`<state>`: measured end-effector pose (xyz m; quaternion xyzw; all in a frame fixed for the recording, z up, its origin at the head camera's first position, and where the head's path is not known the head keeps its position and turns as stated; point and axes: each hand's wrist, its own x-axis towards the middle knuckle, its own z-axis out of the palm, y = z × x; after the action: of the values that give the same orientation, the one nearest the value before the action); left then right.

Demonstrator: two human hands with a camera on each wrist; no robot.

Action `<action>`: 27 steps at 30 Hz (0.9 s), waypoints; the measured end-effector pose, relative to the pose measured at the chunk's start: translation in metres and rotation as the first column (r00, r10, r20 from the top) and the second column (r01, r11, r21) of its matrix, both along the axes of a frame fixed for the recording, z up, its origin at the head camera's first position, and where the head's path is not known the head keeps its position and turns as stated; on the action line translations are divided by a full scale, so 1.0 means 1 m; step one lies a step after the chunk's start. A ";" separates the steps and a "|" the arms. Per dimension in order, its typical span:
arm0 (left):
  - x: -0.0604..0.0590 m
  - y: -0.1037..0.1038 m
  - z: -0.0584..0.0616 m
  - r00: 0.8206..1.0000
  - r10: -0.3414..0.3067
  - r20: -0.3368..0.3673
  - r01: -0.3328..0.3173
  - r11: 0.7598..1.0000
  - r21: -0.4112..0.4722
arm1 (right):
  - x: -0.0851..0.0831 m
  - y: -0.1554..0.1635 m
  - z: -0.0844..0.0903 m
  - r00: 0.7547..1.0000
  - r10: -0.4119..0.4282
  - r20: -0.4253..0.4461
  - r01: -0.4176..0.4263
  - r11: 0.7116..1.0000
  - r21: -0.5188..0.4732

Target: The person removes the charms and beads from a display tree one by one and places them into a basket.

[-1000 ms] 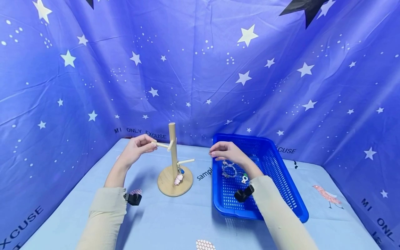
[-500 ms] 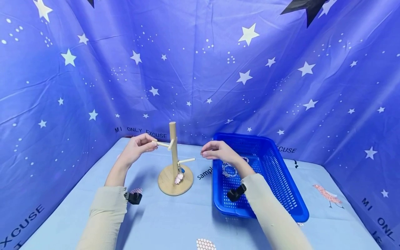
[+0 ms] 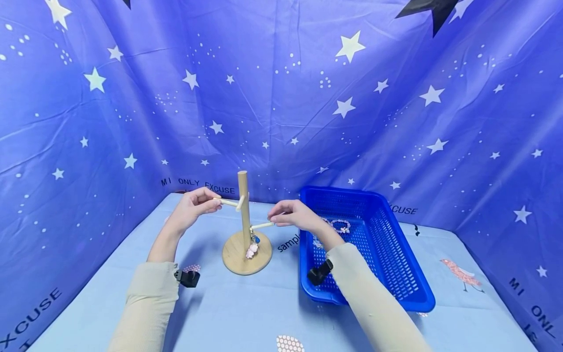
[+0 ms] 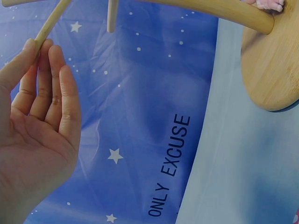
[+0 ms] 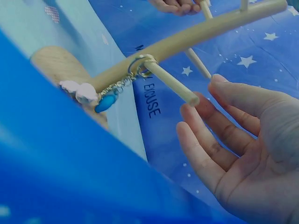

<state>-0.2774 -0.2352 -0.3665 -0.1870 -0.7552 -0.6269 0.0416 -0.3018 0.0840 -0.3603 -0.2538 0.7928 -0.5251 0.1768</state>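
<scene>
In the head view a wooden peg stand (image 3: pixel 244 215) with a round base stands left of the basket. My left hand (image 3: pixel 192 209) pinches the tip of its upper left peg (image 4: pixel 52 19) between thumb and fingers. A keychain (image 5: pixel 106 99) with a pink-white charm and a blue bead hangs by its ring from the lower right peg (image 5: pixel 173 84). My right hand (image 3: pixel 296 215) is at that peg's free end, fingers loosely bent and nothing visible held. In the right wrist view the fingertips lie close to the peg end; whether they touch it I cannot tell.
A blue perforated basket (image 3: pixel 424 288) stands on the right, partly under my right forearm. Inside lie a pink beaded bracelet (image 3: pixel 341 227) and a pale one (image 3: pixel 317 243), partly hidden by the arm. A starry blue curtain (image 3: pixel 281 98) hangs behind the light blue tablecloth (image 3: pixel 237 313).
My right hand has moved left from over the basket to the lower right peg's end, uncovering the pink bracelet. My left hand has stayed on the upper left peg.
</scene>
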 end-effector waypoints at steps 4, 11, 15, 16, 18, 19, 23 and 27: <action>0.000 0.000 0.000 1.000 0.004 -0.006 -0.004 1.000 0.005 | 0.001 -0.008 -0.001 1.000 0.013 0.012 -0.013 1.000 0.028; 0.000 0.000 -0.001 1.000 0.002 -0.005 -0.002 1.000 -0.003 | 0.003 -0.022 -0.003 0.996 0.064 0.064 -0.069 0.995 0.072; 0.000 0.000 0.000 1.000 0.002 0.002 -0.002 1.000 -0.001 | 0.003 -0.028 -0.004 0.991 0.105 0.083 -0.115 0.986 0.121; 0.000 0.000 0.000 1.000 0.002 0.002 -0.002 1.000 0.001 | 0.003 -0.029 -0.005 0.990 0.110 0.085 -0.120 0.984 0.129; 0.000 0.000 0.000 1.000 0.002 0.004 -0.002 1.000 0.004 | 0.003 -0.032 -0.006 0.989 0.121 0.082 -0.131 0.982 0.133; 0.000 0.001 -0.001 1.000 0.001 0.006 -0.001 1.000 0.005 | 0.003 -0.033 -0.007 0.989 0.125 0.082 -0.135 0.982 0.135; 0.000 0.000 -0.001 1.000 0.003 0.016 -0.003 1.000 0.006 | 0.003 -0.037 -0.009 0.987 0.135 0.084 -0.146 0.979 0.145; 0.000 0.001 0.000 1.000 0.006 0.012 -0.006 1.000 0.000 | 0.004 -0.039 -0.010 0.990 0.119 0.082 -0.130 0.979 0.155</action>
<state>-0.2775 -0.2346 -0.3668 -0.1810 -0.7560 -0.6279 0.0388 -0.2978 0.0447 -0.3700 -0.2687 0.8080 -0.4568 0.2575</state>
